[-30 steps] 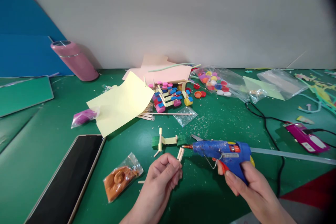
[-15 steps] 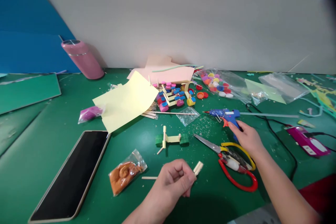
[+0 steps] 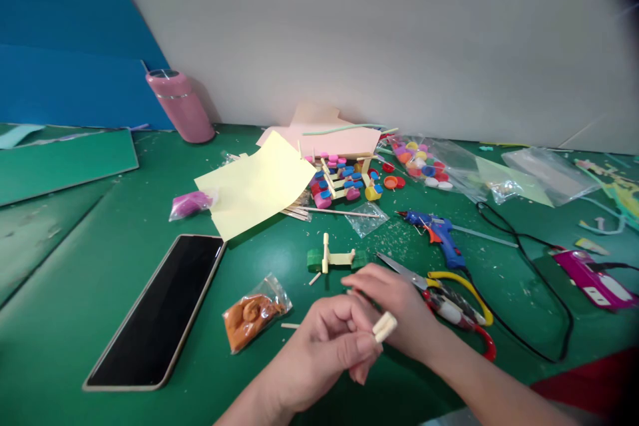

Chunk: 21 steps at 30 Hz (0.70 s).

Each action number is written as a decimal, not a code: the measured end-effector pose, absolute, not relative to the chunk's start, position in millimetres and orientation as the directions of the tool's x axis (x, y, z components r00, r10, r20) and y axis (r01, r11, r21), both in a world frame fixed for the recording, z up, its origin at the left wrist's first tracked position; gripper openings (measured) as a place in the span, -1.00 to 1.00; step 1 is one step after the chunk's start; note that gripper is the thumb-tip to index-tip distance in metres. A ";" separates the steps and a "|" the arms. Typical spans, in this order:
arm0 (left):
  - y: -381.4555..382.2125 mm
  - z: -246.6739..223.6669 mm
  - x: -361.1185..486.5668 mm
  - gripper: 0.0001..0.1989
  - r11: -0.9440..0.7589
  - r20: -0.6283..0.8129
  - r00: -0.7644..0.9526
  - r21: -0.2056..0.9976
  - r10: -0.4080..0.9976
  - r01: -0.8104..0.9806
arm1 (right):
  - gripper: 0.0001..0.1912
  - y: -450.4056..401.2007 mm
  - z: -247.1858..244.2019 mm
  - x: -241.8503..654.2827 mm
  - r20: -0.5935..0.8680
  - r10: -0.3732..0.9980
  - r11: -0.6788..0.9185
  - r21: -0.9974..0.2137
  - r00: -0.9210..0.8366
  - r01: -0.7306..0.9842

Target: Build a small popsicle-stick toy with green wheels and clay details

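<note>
Between thumb and fingers, my left hand (image 3: 334, 349) pinches a short pale wooden piece (image 3: 385, 327) that sticks out to the right. My right hand (image 3: 387, 296) is just behind it, fingers reaching left and partly hidden; nothing shows in them. Beyond both hands lies a small assembly of pale sticks with green ends (image 3: 340, 259), close to my right fingertips. The blue glue gun (image 3: 433, 227) lies on its side on the green table (image 3: 259, 379). Scissors with red and yellow handles (image 3: 449, 299) are partly covered by my right forearm.
A black phone (image 3: 160, 309) and a bag of orange clay (image 3: 255, 313) lie at the left. Behind are yellow paper (image 3: 257, 183), colourful small assemblies (image 3: 339, 180), bottle caps (image 3: 417, 160) and a pink bottle (image 3: 182, 106). A black cable (image 3: 536, 236) curves at the right.
My right hand has let go of the glue gun and moved left, beside my left hand. The glue gun now lies on the table. The camera view has shifted slightly.
</note>
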<state>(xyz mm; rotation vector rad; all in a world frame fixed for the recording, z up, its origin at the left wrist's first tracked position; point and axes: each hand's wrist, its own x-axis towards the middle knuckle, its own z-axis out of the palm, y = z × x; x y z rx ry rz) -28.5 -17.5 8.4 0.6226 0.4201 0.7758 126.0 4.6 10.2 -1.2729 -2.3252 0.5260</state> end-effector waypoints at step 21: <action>-7.5 33.4 -39.5 -0.83 0.249 -0.188 0.163 0.771 0.968 -0.587 | -0.84 0.6 4.8 81.6 -0.133 0.854 0.484 -0.155 -0.503 0.861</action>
